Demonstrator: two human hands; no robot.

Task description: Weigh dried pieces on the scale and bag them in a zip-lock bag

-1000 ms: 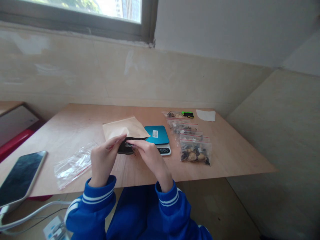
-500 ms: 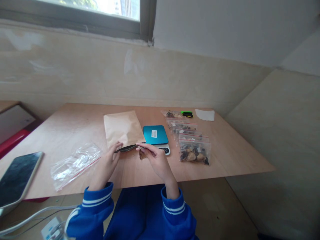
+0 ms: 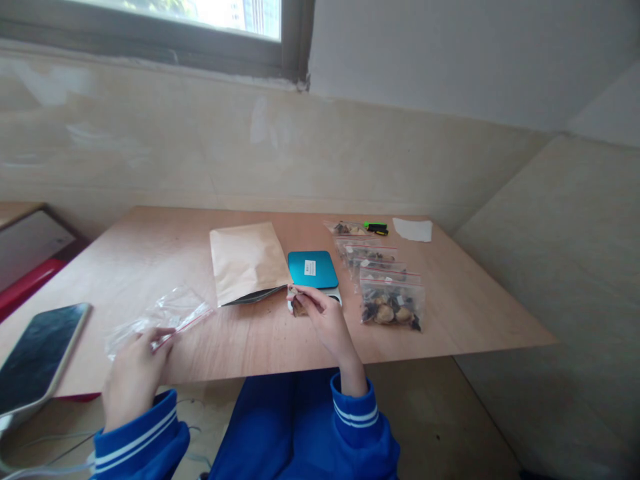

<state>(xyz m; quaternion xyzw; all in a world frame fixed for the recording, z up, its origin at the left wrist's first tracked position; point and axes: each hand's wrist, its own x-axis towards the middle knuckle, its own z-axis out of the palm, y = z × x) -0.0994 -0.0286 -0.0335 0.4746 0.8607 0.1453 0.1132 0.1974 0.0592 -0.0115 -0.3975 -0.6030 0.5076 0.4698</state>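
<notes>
My left hand (image 3: 139, 370), somewhat blurred, pinches the red-striped zip edge of a clear plastic zip bag (image 3: 183, 303) at the table's left front. Between the fingertips of my right hand (image 3: 325, 317) are brown dried pieces (image 3: 299, 307), whose exact kind I cannot make out. They are just in front of the kitchen scale (image 3: 334, 292) and partly cover it. A blue-topped packet or plate with a white label (image 3: 315, 269) lies on the scale. Left of it, a brown paper pouch (image 3: 250, 260) lies flat, its dark mouth slightly open toward me.
Several filled zip bags (image 3: 393, 308) of dried pieces overlap in a row on the right. Behind them are a green-and-black cutter (image 3: 376, 228) and white paper (image 3: 413, 230). A phone (image 3: 43, 353) lies at the left edge of the wooden table (image 3: 450, 307).
My left hand has left the paper pouch's mouth and moved left and nearer, onto the clear zip bag. My right hand has shifted slightly right, still holding the brown pieces.
</notes>
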